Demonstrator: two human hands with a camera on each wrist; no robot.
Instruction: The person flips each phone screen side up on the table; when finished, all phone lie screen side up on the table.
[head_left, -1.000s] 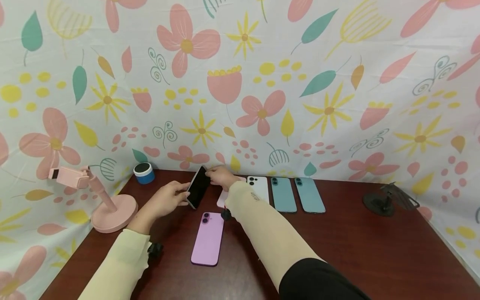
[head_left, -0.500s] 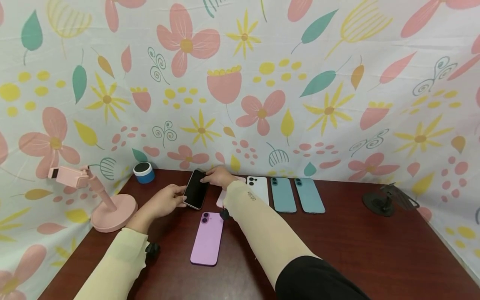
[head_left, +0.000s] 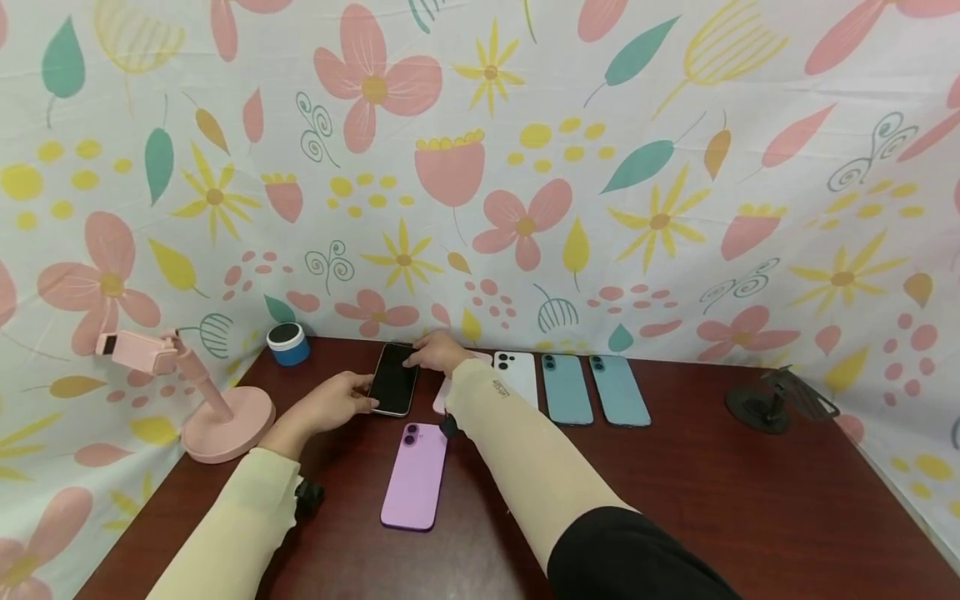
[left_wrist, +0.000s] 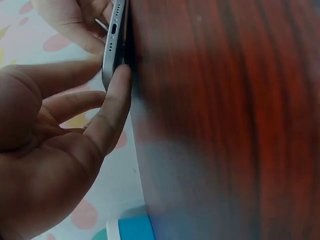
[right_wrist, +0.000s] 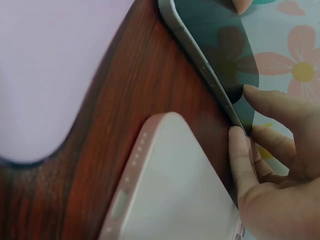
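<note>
A smartphone (head_left: 393, 382) with a dark screen facing up lies at the back left of the table. My left hand (head_left: 337, 402) pinches its near left corner; in the left wrist view the fingertips sit either side of the phone's port end (left_wrist: 113, 37). At the far right corner, my right hand (head_left: 439, 352) grips the same phone, thumb over the glass and a finger along the side, as the right wrist view shows. Just right of it is a light pink phone (right_wrist: 172, 175), partly hidden by the right sleeve. A purple phone (head_left: 414, 479) lies nearer, back up.
A white phone (head_left: 519, 375) and two blue-green phones, one in the middle (head_left: 567, 392) and one farther right (head_left: 619, 392), continue the row. A pink phone stand (head_left: 228, 425) and blue jar (head_left: 288, 346) stand left; a black stand (head_left: 768, 407) is right. Patterned cloth (head_left: 480, 167) hangs behind.
The dark-screened phone has gone from tilted to lying flat and turned straighter beside the pink phone. Both hands have stayed on it, shifting slightly.
</note>
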